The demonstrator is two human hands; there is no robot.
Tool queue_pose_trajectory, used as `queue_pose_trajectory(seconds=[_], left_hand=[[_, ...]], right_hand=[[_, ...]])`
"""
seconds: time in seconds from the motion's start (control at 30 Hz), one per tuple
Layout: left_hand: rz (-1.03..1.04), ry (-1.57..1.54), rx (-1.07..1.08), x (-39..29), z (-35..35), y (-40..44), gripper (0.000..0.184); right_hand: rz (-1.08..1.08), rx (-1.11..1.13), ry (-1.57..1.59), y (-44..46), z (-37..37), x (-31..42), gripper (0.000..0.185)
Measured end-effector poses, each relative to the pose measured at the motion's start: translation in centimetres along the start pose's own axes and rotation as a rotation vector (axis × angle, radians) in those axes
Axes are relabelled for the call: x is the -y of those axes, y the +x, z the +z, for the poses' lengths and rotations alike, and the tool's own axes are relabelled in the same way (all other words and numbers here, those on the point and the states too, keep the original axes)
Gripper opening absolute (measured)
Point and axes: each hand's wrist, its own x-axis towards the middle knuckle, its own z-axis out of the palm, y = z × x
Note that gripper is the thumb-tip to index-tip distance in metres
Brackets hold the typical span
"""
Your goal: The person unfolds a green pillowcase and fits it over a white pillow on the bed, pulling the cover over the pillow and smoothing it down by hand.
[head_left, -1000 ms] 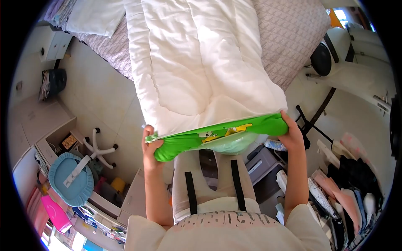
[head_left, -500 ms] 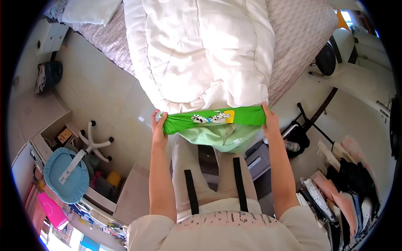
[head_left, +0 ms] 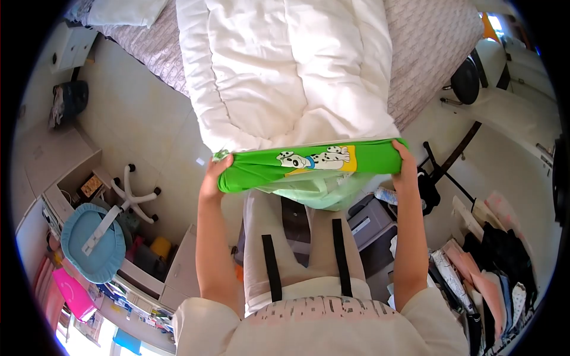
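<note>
A green duvet cover [head_left: 255,172] printed with a cartoon dalmatian is stretched taut between my two hands, in front of my body. Its paler green inner side hangs in folds below the bright band. My left hand [head_left: 214,177] is closed around the left end, thumb on top. At the opposite end, my right hand [head_left: 405,165] grips the cloth and the corner beside it. The near end of a thick white quilt [head_left: 255,77] meets the cover's upper edge. How far the quilt reaches into the cover is hidden.
The quilt lies over a bed [head_left: 427,53] with a patterned sheet, a pillow [head_left: 127,10] at upper left. A chair with a blue seat cover [head_left: 94,243] is at left. Grey storage bin [head_left: 371,222] stands by my legs; piled clothes [head_left: 475,267] are at right.
My hands have moved farther apart and slightly up, pulling the green duvet cover wider and tighter. The quilt's near end has spread wider with it.
</note>
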Motion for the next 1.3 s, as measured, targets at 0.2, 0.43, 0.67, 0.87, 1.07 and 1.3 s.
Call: queue_pose_trajectory(seconds=[0.2,0.43,0.67,0.87,1.07,1.3], left_hand=[[-0.155,0.2,-0.292,2.1,-1.9,2.9,0.068],[0.779,0.878,-0.703,7.1,1.8,1.0,0.076],[0.821,1.272,-0.603,5.6,0.2,2.5,0.017],[0.556,1.184,-0.389,-1.0,2.9,0.8,0.01],[0.231,1.03,-0.087,-3.7,0.8,3.4,0.017],[0.555,1.543,-0.285,-0.2,6.7,-1.0,0.054]], right_hand=[[0.123,0.174,-0.511,5.8,-2.1,-3.7,0.035],[-0.213,0.213,-0.323,2.1,-0.5,-4.9,0.04],[-0.535,0.27,-0.815,3.5,0.0,-3.4,0.028],[-0.029,0.431,-0.648,7.8,-2.6,1.6,0.022],[0.416,0.375,-0.42,8.9,-0.6,4.8,0.023],[0.216,0.392,-0.128,6.5,0.7,1.8,0.021]])
